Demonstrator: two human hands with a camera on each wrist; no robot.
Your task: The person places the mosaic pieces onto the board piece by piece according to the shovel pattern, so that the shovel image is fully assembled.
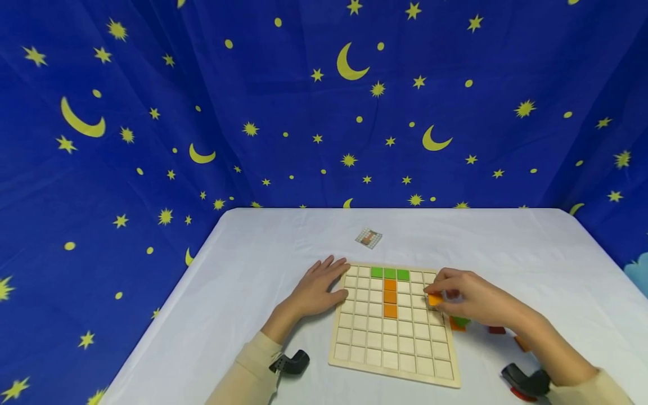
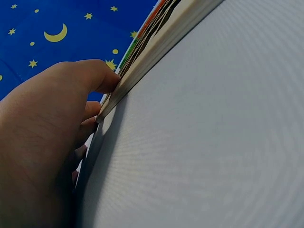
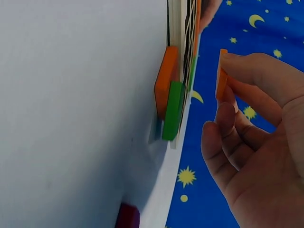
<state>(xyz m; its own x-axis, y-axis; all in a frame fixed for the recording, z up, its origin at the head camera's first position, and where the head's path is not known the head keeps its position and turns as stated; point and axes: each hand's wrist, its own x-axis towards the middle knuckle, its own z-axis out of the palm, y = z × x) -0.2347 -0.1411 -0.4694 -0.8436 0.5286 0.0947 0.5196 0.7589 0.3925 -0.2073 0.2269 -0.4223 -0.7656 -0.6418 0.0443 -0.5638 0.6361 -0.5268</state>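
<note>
On the white surface (image 1: pixel 283 236), low in the frame, the grid board (image 1: pixel 373 357) lies flat. My left grip (image 1: pixel 316 288), not clenched, rests at its left edge. My right grip (image 1: pixel 471 293) pinches an orange tile (image 1: pixel 434 300) above the board's right side; I judge it light and stiff, best held by its edges.

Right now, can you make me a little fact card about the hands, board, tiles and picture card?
Left hand: touches the left edge of the wooden grid board
Right hand: pinches an orange tile over the board's right side
Placed green tiles: three, in the far row
Placed orange tiles: three, in the middle green tile's column
Loose tiles: right of the board, including green and orange
Picture card: beyond the board
</note>
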